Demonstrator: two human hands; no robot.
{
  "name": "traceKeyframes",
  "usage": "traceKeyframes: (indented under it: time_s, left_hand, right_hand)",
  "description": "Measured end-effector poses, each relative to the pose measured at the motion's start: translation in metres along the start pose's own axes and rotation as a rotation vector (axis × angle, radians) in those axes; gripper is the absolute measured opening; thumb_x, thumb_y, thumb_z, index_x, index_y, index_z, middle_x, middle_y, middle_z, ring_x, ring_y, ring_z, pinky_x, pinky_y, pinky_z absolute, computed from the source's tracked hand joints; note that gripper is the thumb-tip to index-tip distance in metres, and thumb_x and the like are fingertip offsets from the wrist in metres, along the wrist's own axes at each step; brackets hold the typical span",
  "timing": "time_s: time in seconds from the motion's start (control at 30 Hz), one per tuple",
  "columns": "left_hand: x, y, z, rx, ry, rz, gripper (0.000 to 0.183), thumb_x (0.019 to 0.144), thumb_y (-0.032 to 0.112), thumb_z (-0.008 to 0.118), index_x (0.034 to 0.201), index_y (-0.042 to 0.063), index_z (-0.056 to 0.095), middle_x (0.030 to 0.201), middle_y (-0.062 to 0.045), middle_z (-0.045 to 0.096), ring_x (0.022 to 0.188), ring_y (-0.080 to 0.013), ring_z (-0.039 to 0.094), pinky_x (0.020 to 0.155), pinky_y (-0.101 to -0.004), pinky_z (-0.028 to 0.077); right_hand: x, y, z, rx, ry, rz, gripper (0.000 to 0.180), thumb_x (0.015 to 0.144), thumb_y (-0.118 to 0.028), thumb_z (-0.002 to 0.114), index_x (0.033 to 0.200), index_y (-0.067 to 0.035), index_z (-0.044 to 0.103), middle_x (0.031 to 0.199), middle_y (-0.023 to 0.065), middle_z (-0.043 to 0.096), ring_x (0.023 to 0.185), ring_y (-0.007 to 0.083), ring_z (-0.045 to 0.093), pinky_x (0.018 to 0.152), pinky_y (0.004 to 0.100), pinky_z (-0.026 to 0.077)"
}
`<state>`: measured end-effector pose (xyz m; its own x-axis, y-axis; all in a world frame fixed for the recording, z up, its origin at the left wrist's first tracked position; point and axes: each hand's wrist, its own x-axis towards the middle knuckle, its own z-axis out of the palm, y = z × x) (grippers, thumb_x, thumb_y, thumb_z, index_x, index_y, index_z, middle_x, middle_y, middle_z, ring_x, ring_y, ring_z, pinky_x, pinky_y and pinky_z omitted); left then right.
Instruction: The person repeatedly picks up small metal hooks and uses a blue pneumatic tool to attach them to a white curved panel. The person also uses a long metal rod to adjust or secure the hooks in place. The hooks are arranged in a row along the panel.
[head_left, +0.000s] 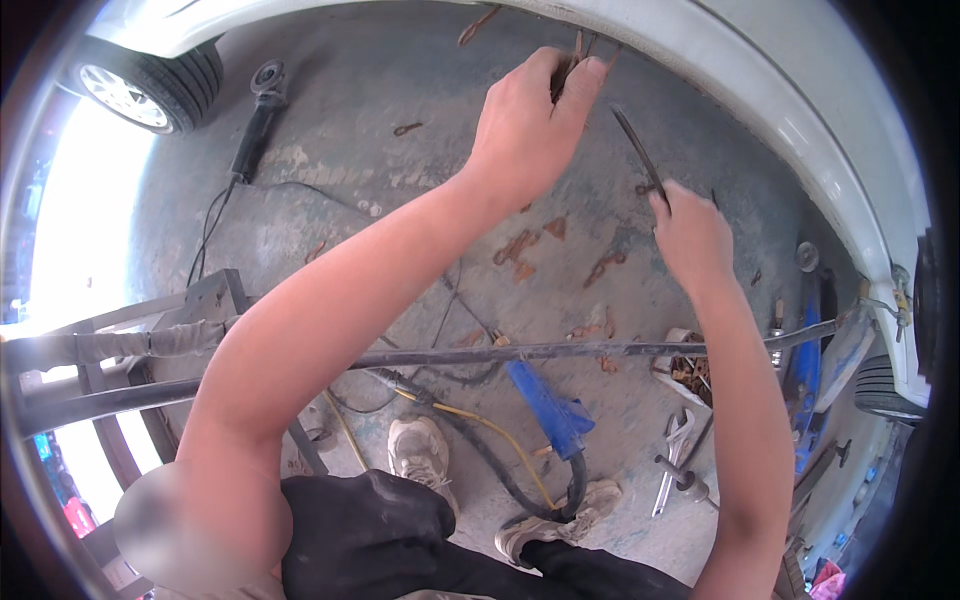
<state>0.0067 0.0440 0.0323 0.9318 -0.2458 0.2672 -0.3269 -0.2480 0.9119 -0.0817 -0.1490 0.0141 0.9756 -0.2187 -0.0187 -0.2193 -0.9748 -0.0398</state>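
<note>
My left hand is up at the lower edge of a white car body. Its thumb and fingers close around thin copper-coloured metal tabs that stand along that edge; the fingertips are partly hidden, so how the tabs are fixed cannot be seen. In my right hand is a thin dark metal rod, its free end angled up towards the left hand without touching it. Another rusty looped tab hangs from the same edge, left of the hand.
An angle grinder lies near a car wheel. A long dark bar crosses below my forearms. On the floor are a blue-handled cable tool, scattered rusty tabs, a box of metal pieces and an adjustable wrench.
</note>
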Motion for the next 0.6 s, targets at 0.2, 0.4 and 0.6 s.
traceKeyframes:
  time_s: [0.2, 0.4, 0.6]
  left_hand:
    - [-0.002, 0.001, 0.007, -0.051, 0.062, -0.027, 0.040, 0.099, 0.038, 0.048, 0.097, -0.001, 0.059, 0.070, -0.005, 0.061, 0.071, -0.0142, 0.061, 0.070, -0.0304, 0.047]
    - [-0.011, -0.010, 0.003, -0.033, 0.042, -0.025, 0.038, 0.099, 0.035, 0.049, 0.097, -0.001, 0.059, 0.075, -0.007, 0.062, 0.071, -0.0143, 0.058, 0.070, -0.0297, 0.046]
    - [-0.013, -0.012, 0.001, 0.038, 0.051, 0.125, 0.045, 0.095, 0.043, 0.052, 0.091, -0.001, 0.061, 0.074, -0.014, 0.064, 0.069, -0.0303, 0.061, 0.067, -0.0388, 0.047]
  right_hand:
    - [-0.030, 0.052, 0.052, -0.103, -0.238, 0.029, 0.018, 0.093, -0.019, 0.055, 0.093, -0.005, 0.066, 0.088, 0.0191, 0.069, 0.087, 0.0368, 0.068, 0.076, 0.0448, 0.054]
    - [-0.039, 0.062, 0.077, -0.249, -0.514, 0.025, 0.014, 0.088, -0.014, 0.057, 0.091, -0.007, 0.069, 0.093, 0.0170, 0.071, 0.091, 0.0340, 0.069, 0.079, 0.0437, 0.055]
    - [-0.051, 0.046, 0.033, -0.138, -0.390, -0.055, 0.019, 0.088, -0.025, 0.062, 0.097, -0.008, 0.065, 0.090, 0.0141, 0.070, 0.086, 0.0336, 0.068, 0.073, 0.0430, 0.054]
